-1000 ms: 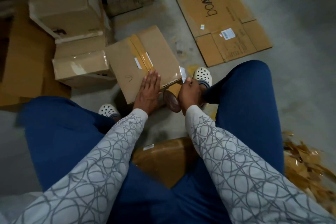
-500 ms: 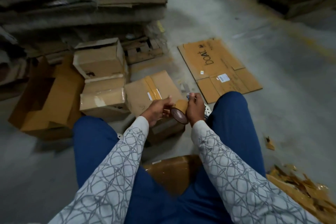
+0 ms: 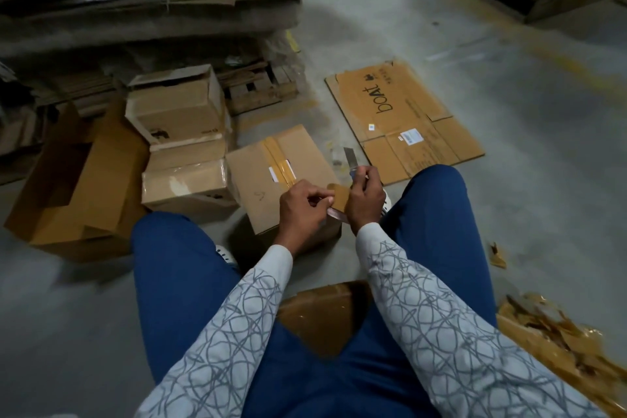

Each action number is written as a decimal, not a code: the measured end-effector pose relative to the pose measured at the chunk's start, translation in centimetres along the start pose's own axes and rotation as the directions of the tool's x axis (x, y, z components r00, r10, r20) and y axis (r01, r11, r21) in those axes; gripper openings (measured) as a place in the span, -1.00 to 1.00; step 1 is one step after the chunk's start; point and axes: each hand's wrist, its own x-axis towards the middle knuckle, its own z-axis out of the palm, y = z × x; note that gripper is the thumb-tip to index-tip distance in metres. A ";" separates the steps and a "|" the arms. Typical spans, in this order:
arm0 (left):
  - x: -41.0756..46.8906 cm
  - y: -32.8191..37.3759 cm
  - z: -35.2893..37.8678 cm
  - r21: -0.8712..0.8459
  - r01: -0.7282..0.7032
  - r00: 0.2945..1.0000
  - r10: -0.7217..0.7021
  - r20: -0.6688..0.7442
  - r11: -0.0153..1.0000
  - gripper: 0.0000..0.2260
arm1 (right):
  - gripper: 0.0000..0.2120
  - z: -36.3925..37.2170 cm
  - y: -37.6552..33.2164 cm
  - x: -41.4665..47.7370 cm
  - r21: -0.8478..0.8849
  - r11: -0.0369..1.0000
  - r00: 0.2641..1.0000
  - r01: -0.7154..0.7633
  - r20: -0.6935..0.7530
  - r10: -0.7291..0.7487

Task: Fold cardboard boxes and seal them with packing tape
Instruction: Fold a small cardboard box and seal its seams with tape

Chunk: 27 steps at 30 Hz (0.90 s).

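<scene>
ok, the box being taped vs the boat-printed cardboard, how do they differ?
The box stands folded up and closed; the boat cardboard lies flat, unfolded. The box carries a brown tape strip along its top seam; the boat cardboard shows no such strip, only print and a white label. Both are brown cardboard.

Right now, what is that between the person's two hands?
In the head view, a brown tape roll sits between the left hand and the right hand, above the taped box; the right hand also grips a cutter.
</scene>
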 end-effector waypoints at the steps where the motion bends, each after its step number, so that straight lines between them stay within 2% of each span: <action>1: -0.3 0.1 -0.1 -0.009 -0.037 0.999 0.037 0.010 0.999 -0.86 | -0.75 0.1 0.1 0.1 0.029 1.000 1.000 -0.002 0.001 0.002; 4: -0.8 0.4 -0.4 -0.069 -0.119 0.993 0.118 -0.019 0.990 -0.84 | -0.78 0.4 0.1 0.3 0.142 0.990 1.000 -0.022 0.017 0.020; 8: -0.9 0.2 -0.5 -0.113 0.003 0.987 -0.021 -0.162 0.994 -0.81 | -0.80 0.6 -0.6 0.0 0.217 0.975 0.999 0.036 -0.005 -0.036; 14: -2.1 0.7 0.3 0.049 -0.116 0.963 0.125 -0.237 0.992 -0.81 | -0.80 0.8 -1.1 -0.6 0.235 0.950 0.978 0.207 -0.052 -0.200; 19: -2.3 1.4 0.9 0.125 -0.108 0.949 0.140 -0.283 0.986 -0.88 | -0.79 1.0 -0.9 -0.6 0.232 0.941 0.970 0.245 -0.067 -0.236; 24: -1.9 2.2 0.8 -0.011 0.085 0.947 -0.084 -0.311 0.996 -0.93 | -0.79 0.9 -1.1 -0.7 0.190 0.931 0.950 0.311 -0.039 -0.310; 27: -1.8 2.5 1.0 -0.044 0.160 0.941 -0.165 -0.294 0.986 -0.93 | -0.77 0.8 -1.0 -0.7 0.187 0.931 0.949 0.315 -0.042 -0.313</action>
